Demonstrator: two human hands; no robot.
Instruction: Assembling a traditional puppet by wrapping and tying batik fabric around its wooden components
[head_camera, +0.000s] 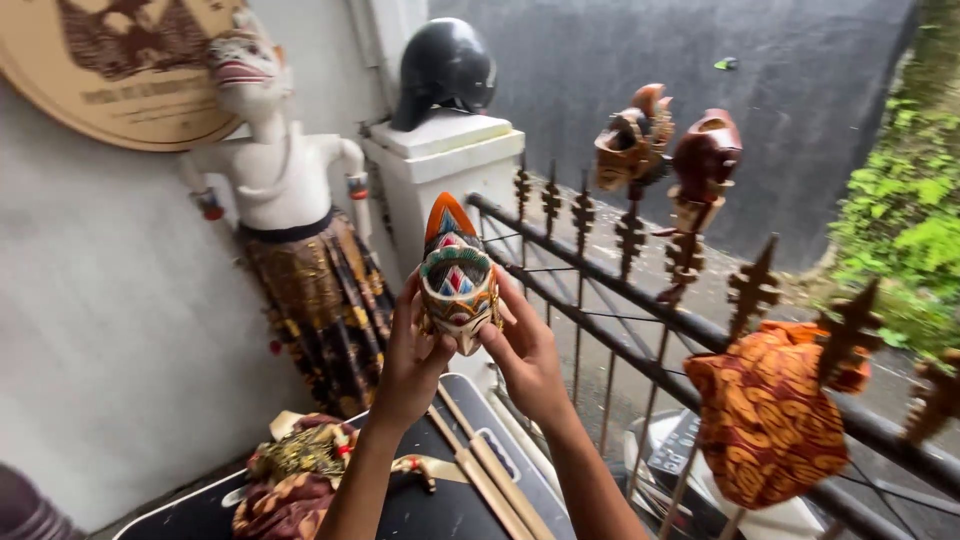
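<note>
Both my hands hold up a carved, painted wooden puppet head (456, 275) with an orange pointed crown and red, white and blue patterns. My left hand (415, 355) grips its left side and underside. My right hand (523, 350) cups its right side, fingers along the edge. The head is raised in front of a dark metal fence (640, 320).
A white puppet in a batik skirt (290, 215) hangs on the wall at left. A black helmet (445, 70) sits on a white pillar. Two carved heads (668, 150) top fence spikes; orange batik cloth (765, 410) drapes the rail. Below lie a clothed puppet body (295, 475) and wooden sticks (480, 470).
</note>
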